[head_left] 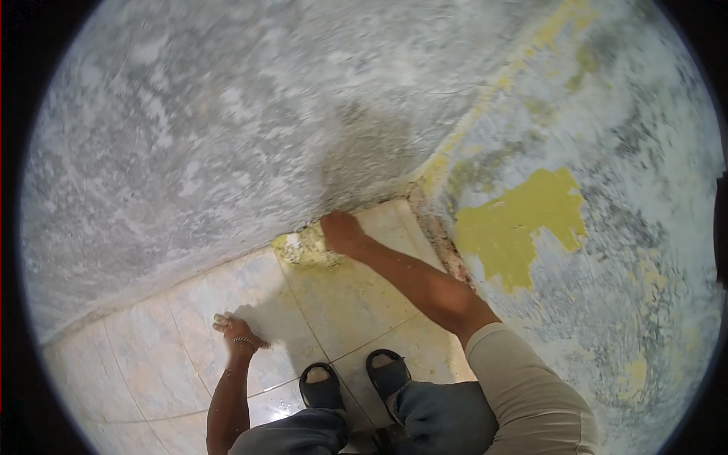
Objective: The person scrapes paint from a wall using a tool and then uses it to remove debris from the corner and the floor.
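My right hand [342,233] is closed in a fist low by the foot of the grey wall [189,144]. Whatever its fingers grip, if anything, is hidden from above. Right beside it, a heap of yellow and white paint scrapings [303,248] lies on the tiled floor [250,288] along the wall's base. Further left and nearer to me, my left hand [238,331] is over the tiles with its thumb held apart and nothing visible in it. Pale residue coats its fingertips, and a bracelet circles the wrist.
A second wall [644,227] rises on the right, with a large yellow paint patch [523,227] on its patchy surface. The two walls meet in a corner [413,186]. My feet in dark sandals [321,385] stand on the tiles, close to a wet, shiny spot [280,406].
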Available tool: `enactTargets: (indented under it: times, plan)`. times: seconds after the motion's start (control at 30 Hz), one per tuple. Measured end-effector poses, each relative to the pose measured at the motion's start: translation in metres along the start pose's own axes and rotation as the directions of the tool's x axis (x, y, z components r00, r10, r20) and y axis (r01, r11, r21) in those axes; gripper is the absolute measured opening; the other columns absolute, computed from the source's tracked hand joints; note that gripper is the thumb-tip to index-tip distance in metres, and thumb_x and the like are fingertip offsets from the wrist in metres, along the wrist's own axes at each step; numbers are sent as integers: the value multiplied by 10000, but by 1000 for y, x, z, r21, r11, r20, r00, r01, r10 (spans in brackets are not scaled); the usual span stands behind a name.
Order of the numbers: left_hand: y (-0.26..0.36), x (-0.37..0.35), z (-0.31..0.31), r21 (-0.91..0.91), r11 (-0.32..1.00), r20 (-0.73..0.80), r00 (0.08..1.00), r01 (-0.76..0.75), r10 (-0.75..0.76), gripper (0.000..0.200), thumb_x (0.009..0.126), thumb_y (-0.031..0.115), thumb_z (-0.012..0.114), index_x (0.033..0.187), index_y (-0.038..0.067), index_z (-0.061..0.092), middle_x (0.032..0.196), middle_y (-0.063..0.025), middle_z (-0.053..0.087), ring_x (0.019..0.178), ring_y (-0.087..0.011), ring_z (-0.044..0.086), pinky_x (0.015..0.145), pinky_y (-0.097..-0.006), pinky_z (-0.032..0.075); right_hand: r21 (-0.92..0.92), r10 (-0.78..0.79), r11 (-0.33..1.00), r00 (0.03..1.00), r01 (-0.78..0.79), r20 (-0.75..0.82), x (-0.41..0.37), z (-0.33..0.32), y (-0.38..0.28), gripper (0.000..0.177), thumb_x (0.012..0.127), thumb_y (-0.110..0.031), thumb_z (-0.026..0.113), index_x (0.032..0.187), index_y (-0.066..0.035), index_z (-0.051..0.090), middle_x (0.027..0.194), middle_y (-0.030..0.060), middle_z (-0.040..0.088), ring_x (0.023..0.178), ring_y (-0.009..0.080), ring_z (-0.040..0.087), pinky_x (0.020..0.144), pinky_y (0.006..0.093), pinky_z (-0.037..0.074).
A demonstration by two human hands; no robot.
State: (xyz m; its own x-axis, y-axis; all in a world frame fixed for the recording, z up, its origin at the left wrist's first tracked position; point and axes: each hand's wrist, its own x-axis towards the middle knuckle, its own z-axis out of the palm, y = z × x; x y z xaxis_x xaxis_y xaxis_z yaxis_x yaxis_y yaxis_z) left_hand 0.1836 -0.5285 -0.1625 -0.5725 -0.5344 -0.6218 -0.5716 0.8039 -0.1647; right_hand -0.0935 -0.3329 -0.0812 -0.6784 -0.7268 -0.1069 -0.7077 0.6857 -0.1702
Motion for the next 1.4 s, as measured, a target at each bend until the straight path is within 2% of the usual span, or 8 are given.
enactTargets:
  times: [0.37, 0.47, 0.6, 0.67, 0.87, 1.07, 1.27, 1.4]
  plan:
    - [-39, 18, 27, 157, 958, -84, 963, -241, 256, 1167, 561, 683, 719, 1297, -138, 339, 1359, -244, 389, 1290, -411, 328, 1053, -436, 316, 576, 538, 726, 832, -375, -136, -342, -81, 93, 486, 787, -455, 598, 616, 1, 607, 551, 177, 565, 503, 263, 538, 521, 412, 417]
    - [-63, 91, 13, 414, 767, 277, 870, -491, 407, 523, 769, 544, 622, 1165, 203, 607, 952, -33, 685, 984, -208, 621, 818, -325, 494, 562, 586, 618, 799, -550, 138, -504, -9, 97, 394, 745, -298, 600, 471, -21, 539, 422, 55, 484, 394, 149, 458, 429, 317, 385]
    - [2, -5, -117, 677, 445, 148, 701, -586, 698, 291, 883, 361, 492, 783, 187, 703, 766, 64, 696, 704, -94, 661, 611, -298, 511, 882, 798, -333, 399, -334, 452, -658, 62, 18, 281, 825, -246, 614, 660, -33, 536, 562, 45, 492, 406, 110, 411, 350, 290, 268]
    - [45, -25, -167, 464, 610, -94, 650, -642, 754, 351, 822, 416, 547, 664, 144, 703, 640, -27, 670, 691, -180, 663, 691, -353, 519, 938, 867, -264, 369, -226, 333, -679, 70, 3, 284, 856, -270, 599, 834, 13, 596, 703, 86, 574, 487, 123, 475, 399, 284, 330]
    - [210, -181, -281, 489, 343, -373, 164, -802, 913, 198, 775, 198, 538, 779, 29, 639, 735, -214, 623, 720, -381, 617, 666, -441, 504, 994, 799, -28, 595, -102, 83, -601, -46, 34, 391, 890, -255, 574, 1175, 13, 552, 1031, 109, 612, 843, 143, 557, 742, 276, 451]
    - [342, -229, -211, 395, 203, -278, 94, -896, 956, 208, 779, 224, 569, 836, 44, 655, 762, -228, 619, 740, -390, 606, 693, -444, 502, 975, 609, -112, 762, -193, 221, -478, -49, 103, 421, 881, -222, 561, 1248, -32, 479, 913, 132, 579, 666, 153, 553, 581, 291, 467]
    - [410, -198, -51, -227, 361, -561, 424, -905, 711, 408, 797, 348, 681, 920, -39, 640, 736, -204, 639, 696, -263, 640, 654, -342, 502, 891, 637, -440, 660, -114, 399, -396, -6, 113, 375, 927, -199, 429, 1265, -40, 464, 774, 84, 560, 467, 116, 450, 368, 289, 345]
    - [437, -195, -29, -360, 91, -723, 340, -928, 602, 415, 779, 348, 694, 876, -50, 628, 691, -203, 623, 637, -254, 613, 614, -352, 485, 862, 726, -506, 520, -42, 451, -376, 10, 105, 322, 970, -219, 393, 1194, -28, 524, 697, 68, 512, 440, 117, 411, 378, 300, 324]
